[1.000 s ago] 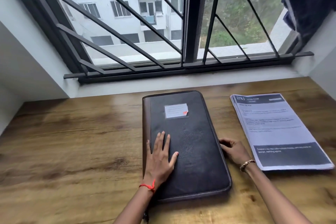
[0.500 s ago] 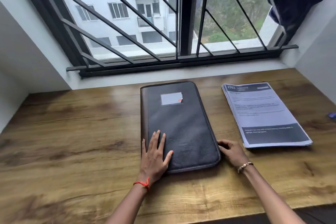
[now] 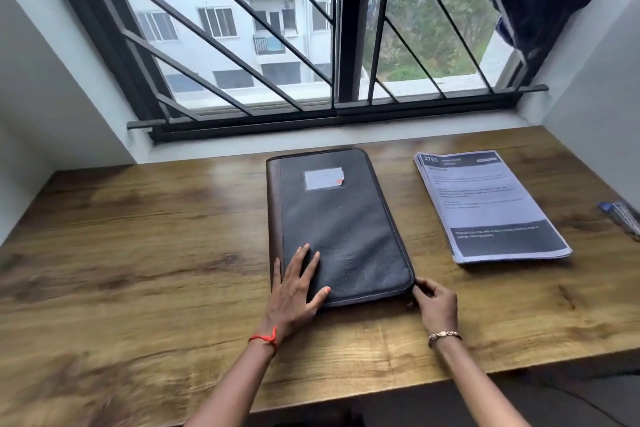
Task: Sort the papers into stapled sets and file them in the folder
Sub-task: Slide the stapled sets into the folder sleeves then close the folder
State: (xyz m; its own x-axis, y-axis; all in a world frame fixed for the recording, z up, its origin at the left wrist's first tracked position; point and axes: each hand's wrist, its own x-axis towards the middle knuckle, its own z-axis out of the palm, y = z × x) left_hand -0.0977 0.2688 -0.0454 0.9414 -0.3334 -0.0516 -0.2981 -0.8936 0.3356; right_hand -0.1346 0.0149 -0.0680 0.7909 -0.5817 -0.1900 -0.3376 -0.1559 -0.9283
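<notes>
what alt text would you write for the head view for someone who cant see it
A person's left hand lies flat on a closed dark folder on a wooden desk while the right hand pinches its near right corner. A stack of printed papers lies to the right, apart from the folder, below a barred window.
</notes>
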